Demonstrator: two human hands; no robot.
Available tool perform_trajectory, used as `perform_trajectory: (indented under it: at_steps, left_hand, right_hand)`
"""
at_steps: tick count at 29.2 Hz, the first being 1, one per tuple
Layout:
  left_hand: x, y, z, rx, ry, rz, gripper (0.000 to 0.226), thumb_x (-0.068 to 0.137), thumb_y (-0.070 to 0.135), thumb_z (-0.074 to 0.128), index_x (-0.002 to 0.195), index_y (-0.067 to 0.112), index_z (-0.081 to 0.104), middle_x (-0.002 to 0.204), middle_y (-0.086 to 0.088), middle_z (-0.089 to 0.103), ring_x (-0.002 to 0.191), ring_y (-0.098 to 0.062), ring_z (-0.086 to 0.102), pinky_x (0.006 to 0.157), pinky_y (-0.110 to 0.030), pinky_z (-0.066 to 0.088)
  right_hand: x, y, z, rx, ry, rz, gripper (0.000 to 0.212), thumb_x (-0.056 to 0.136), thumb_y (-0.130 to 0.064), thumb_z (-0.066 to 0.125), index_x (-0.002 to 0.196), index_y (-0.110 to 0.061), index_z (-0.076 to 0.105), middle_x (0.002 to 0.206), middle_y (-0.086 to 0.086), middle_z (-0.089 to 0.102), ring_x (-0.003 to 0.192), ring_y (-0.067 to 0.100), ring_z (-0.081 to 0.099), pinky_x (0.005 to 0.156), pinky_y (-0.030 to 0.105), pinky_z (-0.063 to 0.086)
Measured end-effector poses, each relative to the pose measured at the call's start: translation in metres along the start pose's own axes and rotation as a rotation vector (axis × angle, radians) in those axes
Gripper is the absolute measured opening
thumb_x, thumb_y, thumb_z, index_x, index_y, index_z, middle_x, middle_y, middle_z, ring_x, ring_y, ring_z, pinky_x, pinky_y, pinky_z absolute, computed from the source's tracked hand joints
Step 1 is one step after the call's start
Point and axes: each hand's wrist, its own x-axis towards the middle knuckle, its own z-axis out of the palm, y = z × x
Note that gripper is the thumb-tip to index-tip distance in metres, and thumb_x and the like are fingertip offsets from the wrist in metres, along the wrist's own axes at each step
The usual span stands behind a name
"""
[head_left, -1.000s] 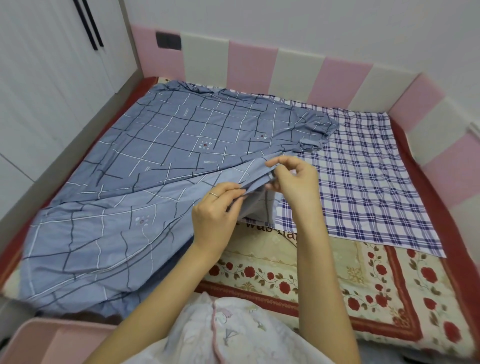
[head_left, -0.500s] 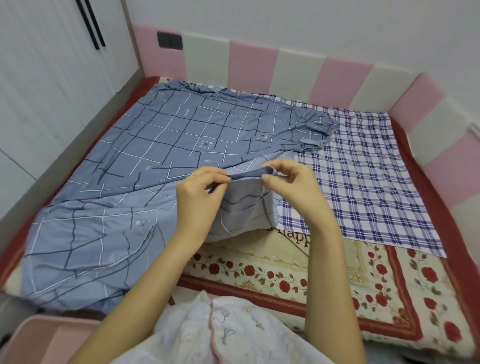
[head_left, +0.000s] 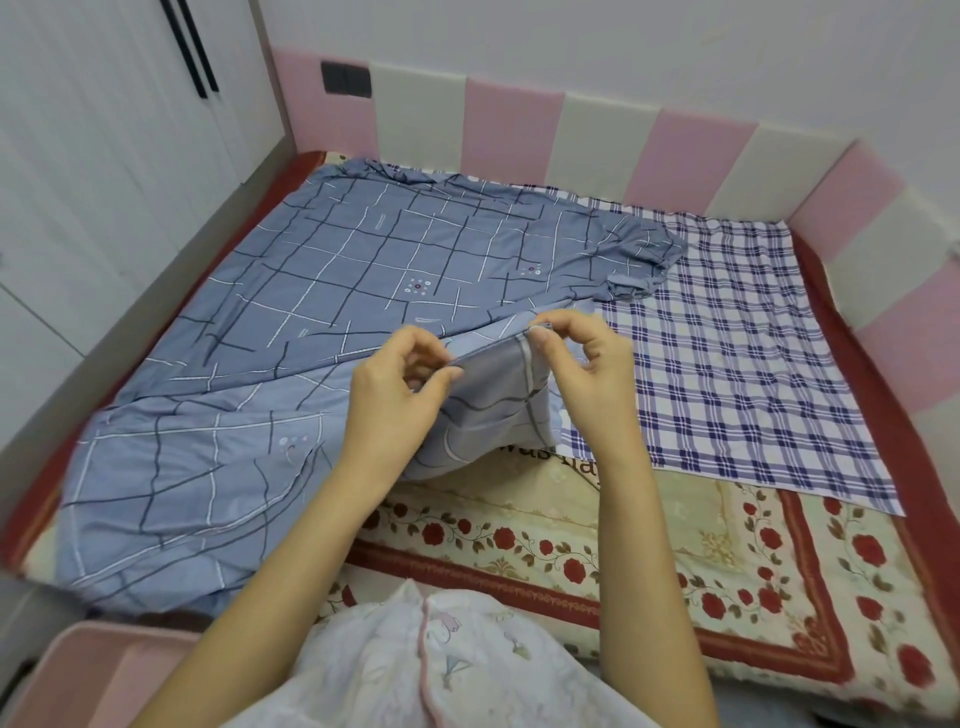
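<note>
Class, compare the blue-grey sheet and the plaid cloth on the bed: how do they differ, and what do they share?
The blue-grey sheet has a sparse wide grid; the plaid cloth a dense check. The sheet lies rumpled; the plaid cloth lies flat. The left hand and right hand pinch the sheet's edge; neither holds the plaid cloth. Both lie on the floral quilt.

We saw the blue sheet (head_left: 332, 291) as soft, matt, creased cloth; the plaid cloth (head_left: 737, 343) looked thin and smooth, the floral quilt (head_left: 675, 561) stitched, and the wall panels (head_left: 519, 130) padded.
</note>
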Motion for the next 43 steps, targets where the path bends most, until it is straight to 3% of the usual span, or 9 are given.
perform_trajectory:
  at_steps: [2,5,9,14,18,28,34,40,43]
  left_hand:
    - [-0.004,-0.002,0.003,0.04,0.001,0.022,0.032,0.082,0.007,0.069,0.089,0.031,0.049,0.077,0.018,0.064,0.076,0.0,0.063,0.072,-0.016,0.05]
    - [-0.009,-0.01,0.007,0.178,0.01,0.149,0.017,0.085,0.014,0.063,0.101,0.019,0.063,0.082,0.013,0.066,0.077,-0.007,0.065,0.073,-0.028,0.054]
    - [-0.012,-0.025,0.008,0.251,0.025,0.167,0.022,0.08,0.017,0.053,0.093,0.013,0.071,0.084,0.005,0.069,0.074,-0.016,0.064,0.067,-0.038,0.054]
    - [-0.015,-0.05,-0.007,0.223,0.061,-0.021,0.021,0.076,0.005,0.062,0.09,0.016,0.072,0.086,0.01,0.069,0.078,-0.009,0.064,0.073,-0.027,0.053]
    - [-0.016,-0.061,-0.013,0.206,-0.003,-0.065,0.023,0.074,0.001,0.069,0.079,0.023,0.065,0.077,0.019,0.062,0.072,0.003,0.057,0.063,-0.008,0.042]
    - [-0.027,-0.08,-0.015,0.29,-0.141,0.353,0.009,0.086,0.008,0.062,0.093,0.008,0.068,0.105,0.001,0.059,0.081,-0.01,0.058,0.071,-0.024,0.049]
    - [-0.031,-0.085,-0.012,0.337,-0.131,0.405,0.016,0.089,0.016,0.055,0.088,0.005,0.068,0.121,-0.007,0.056,0.072,-0.001,0.048,0.074,-0.006,0.037]
    - [-0.028,-0.089,-0.009,0.329,-0.207,0.421,0.032,0.088,0.002,0.047,0.112,0.009,0.068,0.131,-0.008,0.05,0.077,-0.009,0.046,0.076,-0.012,0.039]
    - [-0.029,-0.088,-0.007,0.321,-0.159,0.379,0.031,0.085,-0.004,0.053,0.11,0.006,0.069,0.117,-0.006,0.061,0.09,-0.016,0.053,0.085,-0.017,0.043]
  right_hand:
    - [-0.001,-0.002,0.005,0.075,0.017,0.009,0.02,0.09,-0.01,0.059,0.08,-0.028,0.061,0.074,-0.016,0.061,0.075,0.004,0.056,0.071,0.022,0.045]
    - [-0.001,-0.005,0.011,0.126,0.016,-0.025,0.016,0.093,-0.006,0.054,0.082,-0.017,0.058,0.074,-0.011,0.055,0.071,0.0,0.05,0.066,0.017,0.04]
    - [-0.001,-0.009,0.013,0.153,0.039,-0.069,0.018,0.093,-0.002,0.051,0.084,-0.017,0.057,0.078,-0.008,0.055,0.075,0.003,0.051,0.07,0.016,0.04]
    - [0.008,-0.003,0.0,0.177,0.212,-0.033,0.024,0.094,-0.003,0.047,0.083,-0.023,0.053,0.079,-0.009,0.055,0.075,-0.004,0.051,0.073,0.012,0.039]
    - [0.014,0.02,-0.009,0.204,0.356,0.067,0.025,0.096,-0.004,0.044,0.083,-0.024,0.052,0.081,-0.011,0.054,0.074,-0.01,0.049,0.074,0.009,0.038]
    - [0.021,0.047,-0.007,0.174,0.419,0.128,0.029,0.097,-0.002,0.039,0.083,-0.025,0.048,0.083,-0.011,0.049,0.073,-0.015,0.046,0.075,0.007,0.036]
    - [0.022,0.046,-0.005,0.201,0.416,0.148,0.026,0.098,-0.004,0.039,0.084,-0.023,0.049,0.084,-0.01,0.049,0.074,-0.014,0.046,0.075,0.007,0.036]
    - [0.022,0.045,-0.004,0.192,0.41,0.174,0.024,0.098,-0.01,0.041,0.085,-0.027,0.051,0.082,-0.011,0.049,0.072,-0.005,0.044,0.073,0.014,0.037]
    - [0.024,0.043,-0.004,0.207,0.402,0.167,0.022,0.098,-0.01,0.042,0.085,-0.025,0.052,0.084,-0.01,0.05,0.074,-0.005,0.045,0.074,0.014,0.037]
